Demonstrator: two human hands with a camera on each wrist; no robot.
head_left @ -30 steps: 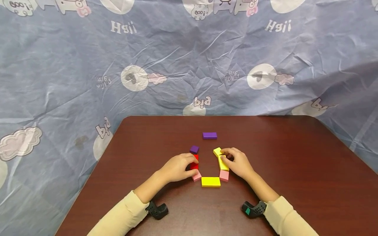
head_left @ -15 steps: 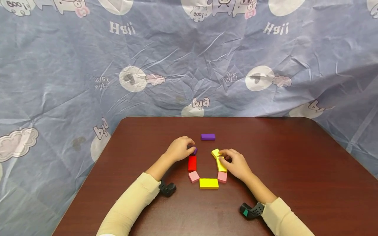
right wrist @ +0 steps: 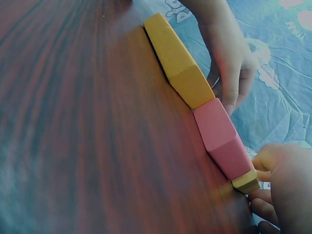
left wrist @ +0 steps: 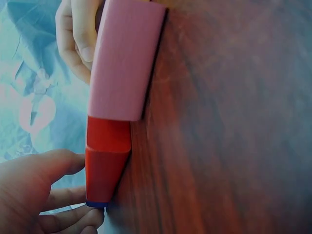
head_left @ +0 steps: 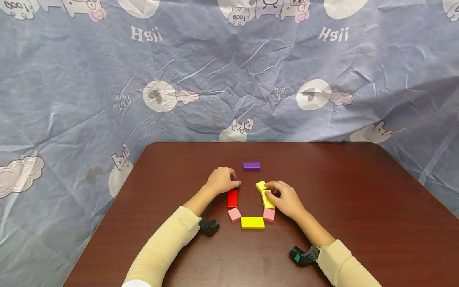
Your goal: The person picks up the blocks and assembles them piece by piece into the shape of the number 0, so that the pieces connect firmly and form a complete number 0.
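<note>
At the far end of a red block (head_left: pixel 232 198), my left hand (head_left: pixel 220 180) pinches a small purple block (head_left: pixel 234 179), mostly covered by the fingers. Opposite, my right hand (head_left: pixel 287 199) has its thumb and curled fingers about a long yellow block (head_left: pixel 268 201). Its forefinger lies against a small yellow block (head_left: pixel 261 186), which is angled at the far end. In the left wrist view, a sliver of purple shows beyond the red block (left wrist: pixel 105 165). The right wrist view has the yellow block's near end (right wrist: pixel 246 182) between thumb and fingers.
Two pink blocks, left (head_left: pixel 234 215) and right (head_left: pixel 269 215), flank a flat yellow block (head_left: pixel 252 223) at the near side of a U-shaped row. A long purple block (head_left: pixel 251 166) lies farther back on the brown table (head_left: pixel 344 191). A printed blue cloth (head_left: pixel 201 48) hangs behind.
My left hand has moved away from the red and left pink blocks, farther back to the small purple block, and now grips it. The right hand has stayed at the yellow blocks.
</note>
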